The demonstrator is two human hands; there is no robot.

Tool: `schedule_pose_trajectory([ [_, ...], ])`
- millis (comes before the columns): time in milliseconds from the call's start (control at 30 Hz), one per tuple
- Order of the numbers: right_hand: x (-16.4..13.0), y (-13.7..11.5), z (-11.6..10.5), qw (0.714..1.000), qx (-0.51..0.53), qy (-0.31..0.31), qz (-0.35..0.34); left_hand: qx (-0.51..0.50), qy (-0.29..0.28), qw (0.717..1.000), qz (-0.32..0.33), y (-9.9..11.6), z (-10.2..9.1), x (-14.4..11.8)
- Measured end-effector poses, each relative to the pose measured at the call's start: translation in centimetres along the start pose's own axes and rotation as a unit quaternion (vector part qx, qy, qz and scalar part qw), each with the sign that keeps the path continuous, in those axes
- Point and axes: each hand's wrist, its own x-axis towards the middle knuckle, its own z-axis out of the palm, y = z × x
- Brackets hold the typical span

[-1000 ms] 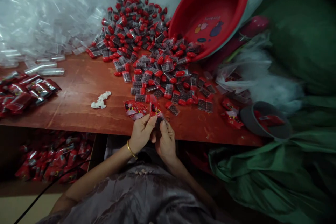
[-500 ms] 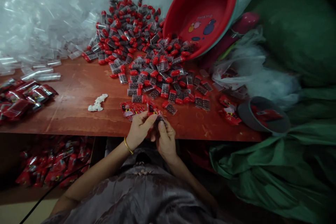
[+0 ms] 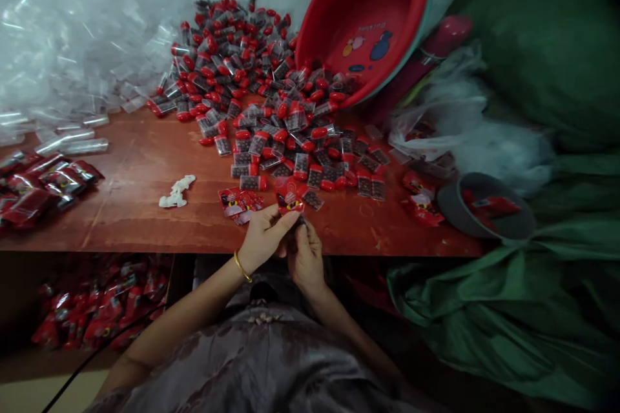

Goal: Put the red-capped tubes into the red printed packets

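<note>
That little red printed packet point(image 3: 289, 196) is pinched up at the near table edge, about 6 o'clock from the big capsule pile, face tilted toward the camera with a cartoon print showing. Under it there's something small and dark, mostly hidden, so can't tell what exactly.

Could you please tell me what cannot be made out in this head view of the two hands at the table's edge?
- Left hand and right hand: what the right grip pinches is hidden by fingers.
- Red packet: print too small.
- Small capped vials: contents too small.
- Packets under table: dark, blurred.
</note>
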Motion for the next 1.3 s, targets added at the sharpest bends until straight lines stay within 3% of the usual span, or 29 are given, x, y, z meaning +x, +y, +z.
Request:
schedule_pose_trajectory([
  [133,1.5,-0.6,-3.0,0.981,-0.181,-0.038,-0.067,0.141,-0.016,0.987,0.077,-1.6,-0.3,0.7],
  [300,4.0,-3.5,-6.1,0.889,-0.376,-0.128,-0.228,0.268,-0.072,0.955,0.101,-3.8,-0.5,1.6],
  [400,5.4,-4.4,-6.5,0.853,-0.402,-0.196,-0.268,0.309,-0.084,0.938,0.129,-4.7,-0.5,1.9],
  [633,6.6,-3.2,-6.7,0.864,-0.366,-0.2,-0.283,0.42,-0.088,0.885,0.179,-6.3,-0.8,2.0],
  [833,7.4,-3.7,-7.1,0.853,-0.361,-0.26,-0.275,0.498,-0.072,0.846,0.177,-6.8,-0.5,1.9],
  [1133,7.4,-4.0,-6.1,0.852,-0.383,-0.255,-0.249,0.506,-0.093,0.845,0.142,-6.2,-0.1,2.2],
  [1300,7.7,-3.4,-6.3,0.831,-0.426,-0.258,-0.248,0.492,-0.095,0.856,0.131,-6.4,0.0,2.1],
])
